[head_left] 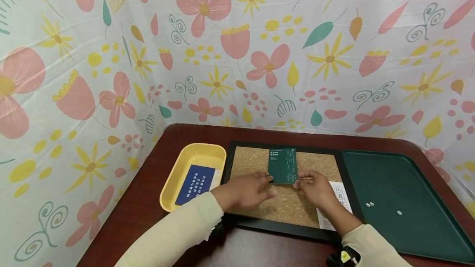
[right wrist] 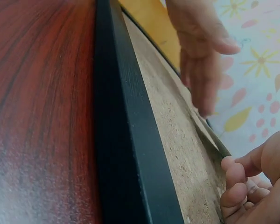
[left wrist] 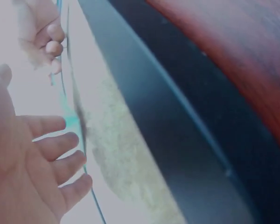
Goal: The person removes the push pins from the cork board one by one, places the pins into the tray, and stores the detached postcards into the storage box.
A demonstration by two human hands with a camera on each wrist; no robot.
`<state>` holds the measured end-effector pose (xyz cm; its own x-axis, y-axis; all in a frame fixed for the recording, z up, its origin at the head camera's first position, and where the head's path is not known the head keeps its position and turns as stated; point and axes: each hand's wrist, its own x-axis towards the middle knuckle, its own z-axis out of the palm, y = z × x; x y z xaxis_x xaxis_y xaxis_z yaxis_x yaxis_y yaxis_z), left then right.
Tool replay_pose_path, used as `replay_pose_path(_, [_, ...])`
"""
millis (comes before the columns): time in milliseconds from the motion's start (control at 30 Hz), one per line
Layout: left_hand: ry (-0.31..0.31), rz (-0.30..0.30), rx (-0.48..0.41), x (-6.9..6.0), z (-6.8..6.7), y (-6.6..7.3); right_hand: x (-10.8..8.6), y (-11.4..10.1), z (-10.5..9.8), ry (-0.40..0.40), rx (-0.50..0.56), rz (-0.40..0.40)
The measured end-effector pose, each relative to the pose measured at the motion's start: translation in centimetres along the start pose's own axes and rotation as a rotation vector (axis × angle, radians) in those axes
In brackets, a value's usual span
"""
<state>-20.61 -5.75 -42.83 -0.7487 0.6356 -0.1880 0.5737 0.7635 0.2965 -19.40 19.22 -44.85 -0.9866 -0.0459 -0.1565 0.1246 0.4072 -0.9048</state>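
A dark green card [head_left: 281, 162] with pale lettering lies against the upper middle of a cork board [head_left: 248, 160] framed in black. My right hand [head_left: 317, 190] pinches the card near its lower right corner with thumb and fingers; in the right wrist view those fingertips [right wrist: 229, 163] meet at a thin edge. By the lower left corner is my left hand [head_left: 249, 190], its fingers extended; the left wrist view shows them [left wrist: 60, 144] loose and spread, gripping nothing. Partly under my right forearm, a white card [head_left: 324, 221] with printed characters rests on the board's right side.
Left of the board stands a yellow tray [head_left: 166, 195] with a blue card [head_left: 194, 182] in it. On the right, a dark green tray [head_left: 389, 176] holds several small whitish pieces [head_left: 399, 213]. Everything sits on a dark red-brown table [head_left: 267, 244], with a flowered cloth behind.
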Motion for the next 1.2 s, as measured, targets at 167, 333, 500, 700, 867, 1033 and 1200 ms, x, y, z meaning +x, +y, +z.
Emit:
replay_pose_path(167, [0.181, 0.021, -0.022, -0.6, -1.2, -0.5, -0.2, 0.2, 0.0, 0.009, 0.018, 0.010])
replay_pose_path(333, [0.327, -0.022, -0.095, -2.3, -2.6, -1.5, -0.6, 0.1, -0.1, 0.004, 0.040, 0.017])
replay_pose_path(500, [0.443, -0.104, -0.160, -4.5, -3.8, -2.9, -0.9, 0.0, -0.1, 0.004, 0.073, 0.026])
replay_pose_path(700, [0.583, -0.232, -0.168, -7.1, -4.6, -4.9, -0.9, 0.2, 0.0, 0.010, 0.105, 0.020])
replay_pose_path(867, [0.704, -0.355, -0.147, -9.3, -4.9, -7.0, -1.0, 0.2, 0.2, 0.017, 0.118, 0.039])
replay_pose_path(1033, [0.717, -0.532, -0.153, -11.4, -5.2, -9.0, -1.3, 0.1, 0.3, 0.005, 0.123, 0.017])
replay_pose_path(1200, [0.660, -0.665, -0.200, -12.9, -5.0, -10.9, -1.6, 0.0, 0.3, 0.008, 0.124, 0.018])
